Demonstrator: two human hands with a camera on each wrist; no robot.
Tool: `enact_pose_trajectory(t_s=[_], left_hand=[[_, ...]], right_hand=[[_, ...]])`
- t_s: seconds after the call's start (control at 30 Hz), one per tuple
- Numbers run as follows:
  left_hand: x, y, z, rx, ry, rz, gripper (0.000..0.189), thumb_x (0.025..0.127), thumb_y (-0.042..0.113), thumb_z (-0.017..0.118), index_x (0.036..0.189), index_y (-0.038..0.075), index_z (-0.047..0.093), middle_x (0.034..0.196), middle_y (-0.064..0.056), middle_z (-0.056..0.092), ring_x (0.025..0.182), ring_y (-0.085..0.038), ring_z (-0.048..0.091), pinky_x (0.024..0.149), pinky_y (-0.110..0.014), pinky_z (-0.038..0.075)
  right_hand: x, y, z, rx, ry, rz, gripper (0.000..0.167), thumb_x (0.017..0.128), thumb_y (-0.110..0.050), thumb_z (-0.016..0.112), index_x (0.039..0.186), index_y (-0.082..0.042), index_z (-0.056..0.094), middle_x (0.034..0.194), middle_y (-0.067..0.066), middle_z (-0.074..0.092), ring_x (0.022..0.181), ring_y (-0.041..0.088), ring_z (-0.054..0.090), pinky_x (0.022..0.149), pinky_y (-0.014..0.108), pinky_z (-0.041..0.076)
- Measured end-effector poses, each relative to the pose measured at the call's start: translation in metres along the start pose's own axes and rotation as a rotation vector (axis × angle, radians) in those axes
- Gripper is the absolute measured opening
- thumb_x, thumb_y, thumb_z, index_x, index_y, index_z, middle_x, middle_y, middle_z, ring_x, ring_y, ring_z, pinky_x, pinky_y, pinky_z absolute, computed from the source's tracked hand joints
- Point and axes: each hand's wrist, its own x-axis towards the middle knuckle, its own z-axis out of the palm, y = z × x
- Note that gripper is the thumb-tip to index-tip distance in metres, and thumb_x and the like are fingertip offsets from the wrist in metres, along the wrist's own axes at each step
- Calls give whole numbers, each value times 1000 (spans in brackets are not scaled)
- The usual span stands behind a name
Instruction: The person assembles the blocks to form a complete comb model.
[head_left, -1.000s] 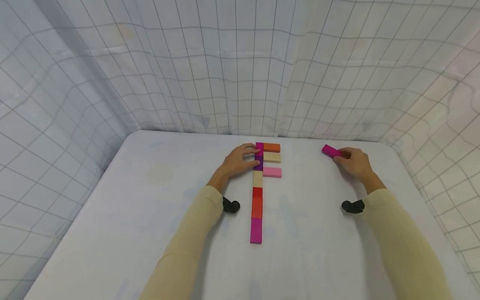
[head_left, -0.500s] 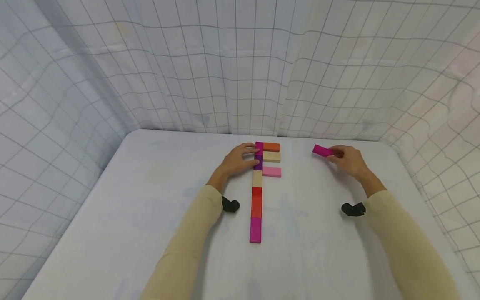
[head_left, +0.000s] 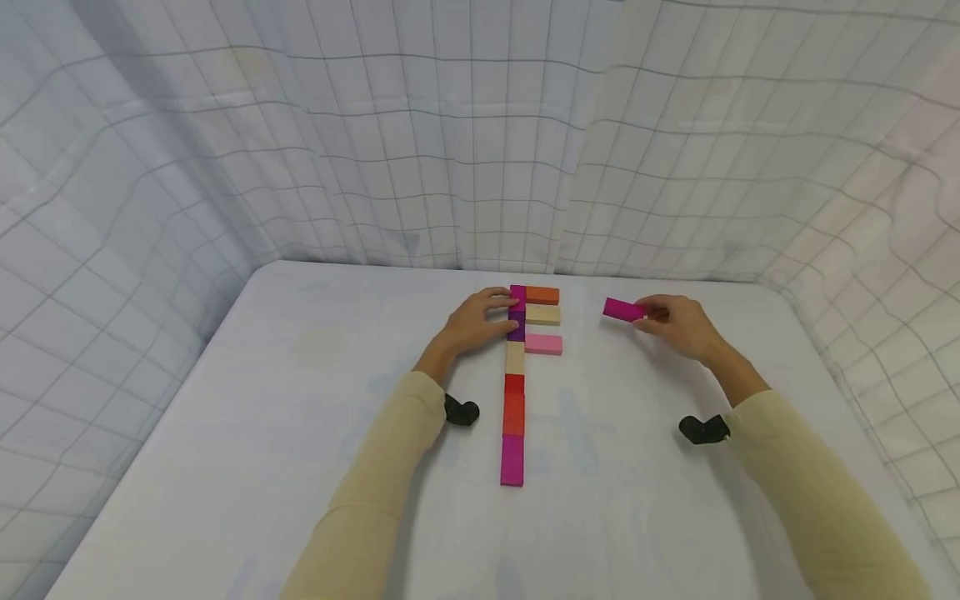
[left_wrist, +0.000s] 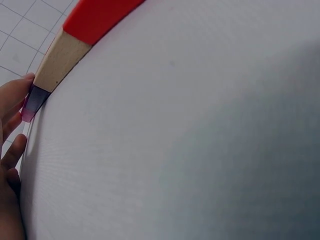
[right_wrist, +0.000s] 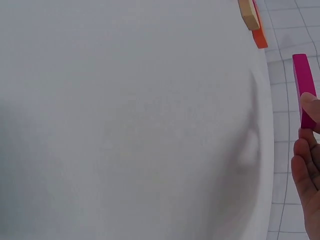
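In the head view, my left hand rests at the far end of a column of coloured blocks. Its thumb touches the purple block, and its fingertips lie on the magenta end block. The left wrist view shows the thumb beside the purple block, below a beige block. On the right, my right hand pinches one end of a loose magenta block between thumb and fingers. That magenta block sticks out past the fingertips in the right wrist view, raised above the table.
Right of the column lie an orange block, a beige block and a pink block, each pointing sideways. Toward me the column runs through red blocks to a magenta one. A gridded white curtain borders the white table.
My right hand has carried the magenta block leftward, toward the column, and the block has turned nearer to level. The left hand and the laid blocks have stayed in place.
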Motion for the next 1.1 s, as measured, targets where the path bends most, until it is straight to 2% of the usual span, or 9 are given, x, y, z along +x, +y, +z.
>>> enact_pose_trajectory(t_s=[0.27,0.57,0.9,1.1], left_hand=[[0,0,0,1,0,-5,52,100,34,67,147,13,60,160,-3,42,150,-26,31,120,-51,27],[-1,0,0,5,4,-12,53,100,35,67,147,13,60,160,-3,43,149,-26,32,120,-51,28],[-2,3,-1,0,9,-29,52,99,34,68,147,14,61,159,-3,43,149,-27,33,120,-51,28],[-2,4,0,2,9,-28,52,99,34,68,147,14,61,159,-4,43,149,-27,33,120,-51,27]], right_hand=[[-4,-14,18,20,-33,-68,36,101,-14,68,132,4,65,117,18,66,109,35,60,95,49,52],[-11,-23,35,20,-63,-145,34,98,-10,71,128,4,68,115,15,68,106,32,63,96,49,54],[-18,-28,50,40,-101,-233,35,94,-8,76,126,4,70,116,11,71,103,27,65,94,47,56],[-20,-36,60,45,-106,-253,35,91,-9,79,123,2,73,112,8,72,100,24,65,91,45,56]])
